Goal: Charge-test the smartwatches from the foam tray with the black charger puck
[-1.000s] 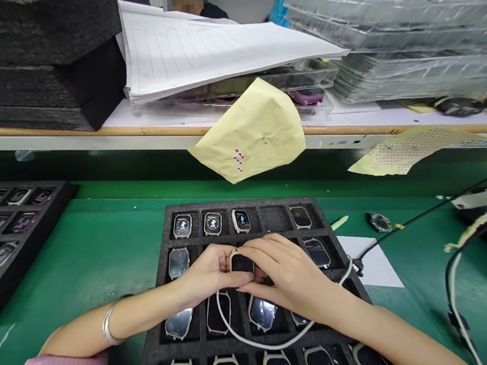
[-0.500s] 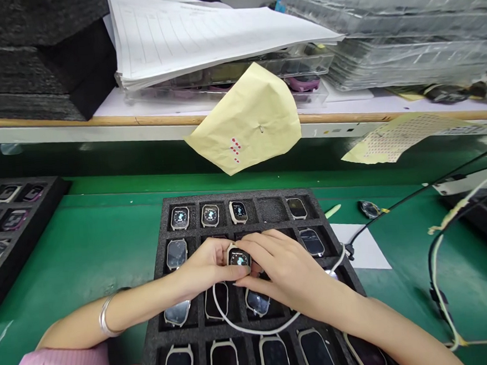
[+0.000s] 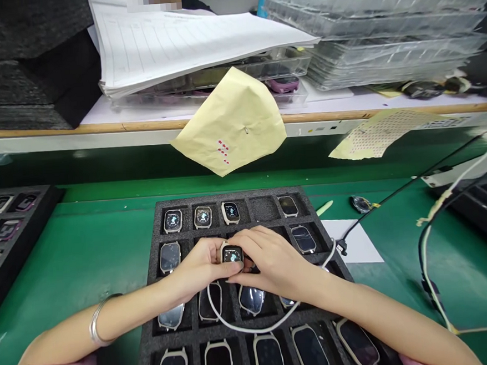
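Note:
Over the middle of a black foam tray (image 3: 237, 334), my left hand (image 3: 203, 266) pinches a smartwatch case (image 3: 232, 254) with a lit screen, thumb along its lower edge. My right hand (image 3: 269, 258) closes around the same watch from the right; its fingertips are partly hidden behind it. A white cable (image 3: 254, 330) loops below both hands across the tray. Lit watches (image 3: 203, 217) sit in the back row of the tray, and dark-screened watches (image 3: 218, 362) lie in the front row. Beneath my hands, some compartments are hidden.
Another watch tray (image 3: 16, 220) lies at the left. To the right are a white paper (image 3: 360, 241), a small watch part (image 3: 360, 204) and hanging cables (image 3: 426, 258). A shelf edge (image 3: 139, 126) crosses behind, with a yellow sheet (image 3: 233, 125) hanging down.
The whole view has shifted slightly, moving most things a little to the left. Both hands stay on the watch in nearly the same pose, and its screen remains lit.

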### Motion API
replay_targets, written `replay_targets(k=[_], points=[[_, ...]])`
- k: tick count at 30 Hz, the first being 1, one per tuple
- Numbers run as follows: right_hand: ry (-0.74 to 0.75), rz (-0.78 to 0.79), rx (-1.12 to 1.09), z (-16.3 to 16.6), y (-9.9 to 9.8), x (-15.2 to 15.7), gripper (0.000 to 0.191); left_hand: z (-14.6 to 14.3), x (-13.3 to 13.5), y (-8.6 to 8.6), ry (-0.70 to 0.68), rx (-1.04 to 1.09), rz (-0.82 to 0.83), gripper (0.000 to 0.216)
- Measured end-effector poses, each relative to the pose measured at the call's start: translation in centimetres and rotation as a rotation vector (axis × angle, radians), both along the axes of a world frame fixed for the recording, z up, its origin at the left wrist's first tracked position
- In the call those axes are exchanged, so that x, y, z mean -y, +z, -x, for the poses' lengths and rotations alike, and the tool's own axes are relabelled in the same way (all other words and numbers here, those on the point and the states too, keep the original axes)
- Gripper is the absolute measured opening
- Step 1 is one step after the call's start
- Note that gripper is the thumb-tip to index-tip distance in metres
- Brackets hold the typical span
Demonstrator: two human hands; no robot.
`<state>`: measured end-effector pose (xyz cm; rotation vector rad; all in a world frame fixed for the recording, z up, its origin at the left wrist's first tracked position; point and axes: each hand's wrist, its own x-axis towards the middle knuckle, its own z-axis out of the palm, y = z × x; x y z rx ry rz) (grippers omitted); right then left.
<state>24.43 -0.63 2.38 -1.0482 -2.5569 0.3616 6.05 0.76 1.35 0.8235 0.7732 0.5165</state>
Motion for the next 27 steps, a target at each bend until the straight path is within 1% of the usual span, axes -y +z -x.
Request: replay_targets(k=[4,8,11,14,17,20,22,24,26,27], points=[[-0.025,0.013,-0.051,-0.7,-0.1,-0.3,0.034,-0.8,-0.3,0.6,0.016,-0.018,-0.04,0.018],[-0.029,0.036,-0.091,-1.9,0.1,-0.7,0.033,-2.1,-0.9,0.8,-0.013,0.026,-0.036,0.021],[-0.029,0.066,-0.091,-2.9,0.0,-0.8,0.038,-2.8,-1.1,0.3,-0.033,0.044,-0.036,0.023],[-0.025,0.055,-0.099,-3.3,-0.4,-0.7,0.042,-3.0,-1.1,-0.4,-0.065,0.041,-0.057,0.024],[-0.006,0.026,-0.108,-3.2,-0.8,-0.6,0.041,-2.8,-0.9,-0.8,-0.07,0.034,-0.09,0.025],[0.01,0.04,-0.135,-3.0,-0.8,-0.5,0.04,-2.5,-0.8,-1.0,-0.081,0.034,-0.106,0.026],[0.028,0.071,-0.185,-3.3,-0.5,-0.7,0.036,-2.4,-0.8,-1.2,-0.076,0.012,-0.113,0.031],[0.039,0.123,-0.277,-4.1,0.0,-1.4,0.036,-2.4,-0.8,-1.3,-0.084,0.014,-0.103,0.043],[-0.011,0.149,-0.361,-5.3,0.3,-2.6,0.039,-2.3,-0.7,-1.3,-0.115,0.062,-0.078,0.057],[-0.068,0.134,-0.368,-6.0,0.3,-3.4,0.04,-2.3,-0.7,-1.4,-0.13,0.082,-0.067,0.061]])
